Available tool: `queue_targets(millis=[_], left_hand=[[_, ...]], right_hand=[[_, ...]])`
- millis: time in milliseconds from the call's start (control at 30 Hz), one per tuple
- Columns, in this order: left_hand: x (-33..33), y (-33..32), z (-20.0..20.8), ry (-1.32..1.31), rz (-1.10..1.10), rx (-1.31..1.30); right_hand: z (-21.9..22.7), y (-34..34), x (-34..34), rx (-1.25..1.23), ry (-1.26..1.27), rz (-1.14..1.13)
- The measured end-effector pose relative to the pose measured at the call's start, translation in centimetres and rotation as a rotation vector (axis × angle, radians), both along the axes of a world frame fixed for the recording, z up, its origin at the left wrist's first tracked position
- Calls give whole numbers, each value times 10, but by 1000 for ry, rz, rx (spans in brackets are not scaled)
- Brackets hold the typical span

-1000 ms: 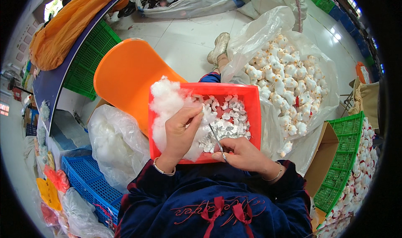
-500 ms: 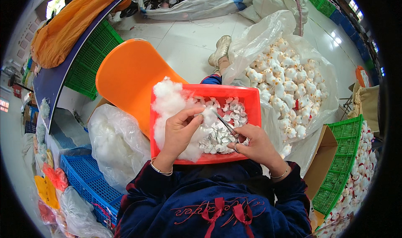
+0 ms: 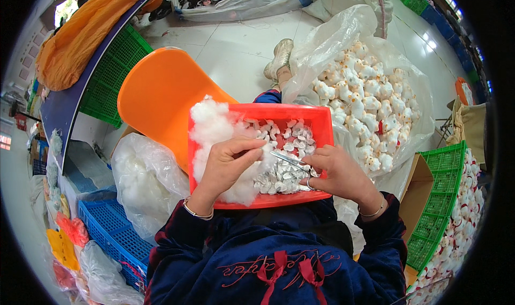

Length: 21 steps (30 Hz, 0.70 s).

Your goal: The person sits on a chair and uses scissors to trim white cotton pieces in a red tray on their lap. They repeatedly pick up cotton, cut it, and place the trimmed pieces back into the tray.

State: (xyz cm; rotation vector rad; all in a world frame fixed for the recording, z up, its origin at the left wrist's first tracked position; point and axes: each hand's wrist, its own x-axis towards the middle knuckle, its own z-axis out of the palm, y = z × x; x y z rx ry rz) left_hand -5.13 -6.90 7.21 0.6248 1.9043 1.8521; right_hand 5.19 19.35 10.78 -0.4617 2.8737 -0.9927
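A red plastic tray (image 3: 325, 124) rests across my lap. My left hand (image 3: 229, 163) is over its left half, thumb and forefinger pinching a small white piece (image 3: 266, 150); whether that is fabric or fluff I cannot tell. In my right hand (image 3: 339, 172) are slim metal scissor-handled forceps (image 3: 288, 158), fingers at the rings, tips pointing left at the white piece. White stuffing fluff (image 3: 212, 117) heaps along the tray's left side, partly under my left hand. Several small white-and-silvery pieces (image 3: 279, 177) lie in the right half.
An orange chair (image 3: 161, 93) stands beyond the tray on the left. A clear bag of fluff (image 3: 145, 181) and a blue crate (image 3: 115, 230) are at my left. To the right are a bag of white stuffed toys (image 3: 370, 104), a cardboard box (image 3: 417, 190) and a green crate (image 3: 437, 208).
The forceps have swung flatter, and my right hand has moved slightly right. My left hand keeps its pinch near the forceps tips. The whole view has shifted a little.
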Motion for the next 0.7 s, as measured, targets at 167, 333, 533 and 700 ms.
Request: queue_targets(millis=[167, 333, 533, 700], left_hand=[[1, 1, -1, -158, -54, 7], [-3, -4, -10, -151, 99, 11], [3, 5, -9, 8, 164, -24], [4, 3, -6, 0, 195, -15]], right_hand=[[11, 1, -5, 127, -67, 53], [25, 7, 2, 161, -104, -56], [16, -7, 1, 77, -96, -64], [3, -15, 2, 44, -118, -77]])
